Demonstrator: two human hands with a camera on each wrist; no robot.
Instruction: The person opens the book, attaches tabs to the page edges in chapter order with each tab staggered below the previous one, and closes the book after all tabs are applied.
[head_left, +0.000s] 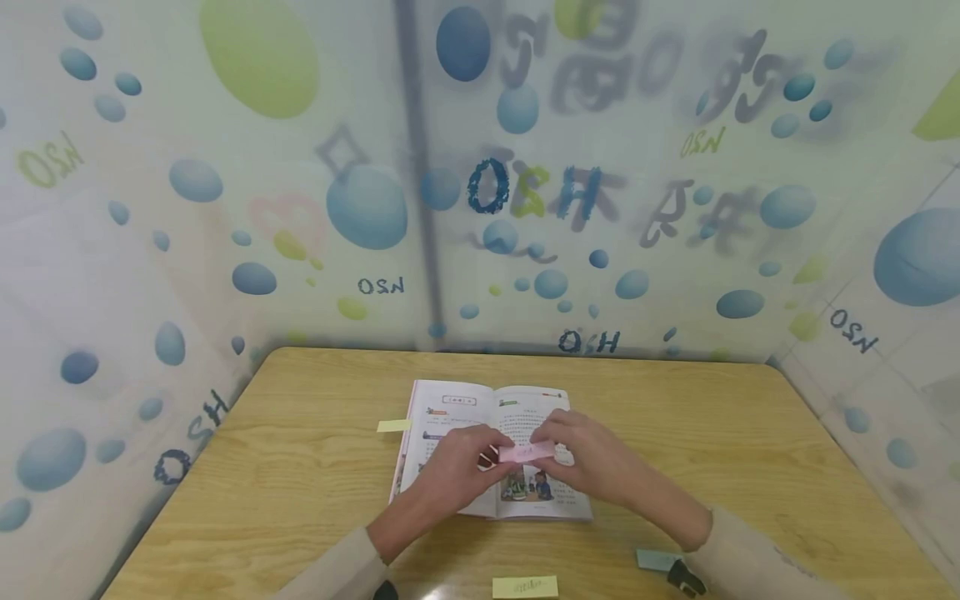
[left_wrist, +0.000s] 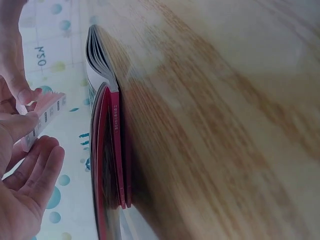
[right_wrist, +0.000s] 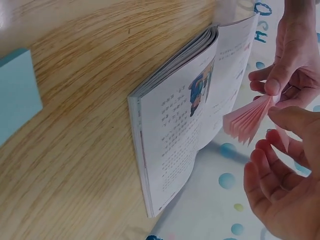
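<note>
Over an open book (head_left: 461, 402), both hands pinch a small pink sticky note pad (head_left: 525, 452). The left hand (head_left: 465, 462) grips its left end between thumb and fingers. At the other end, the thumb and fingers of the right hand (head_left: 588, 454) hold it. The right wrist view shows the pad's pink sheets (right_wrist: 245, 120) fanned out, and a strip of pink paper (right_wrist: 283, 137) bending away beside the right fingers. Handwriting shows on the pad's face. A yellow sticky note (head_left: 393, 426) juts from the book's left edge.
A yellow sticky note pad (head_left: 525, 587) with writing lies at the table's (head_left: 315, 467) front edge. Next to the right sleeve is a blue sticky note pad (head_left: 658, 560). Patterned curtain-like walls (head_left: 300, 250) surround the table at the back and sides.
</note>
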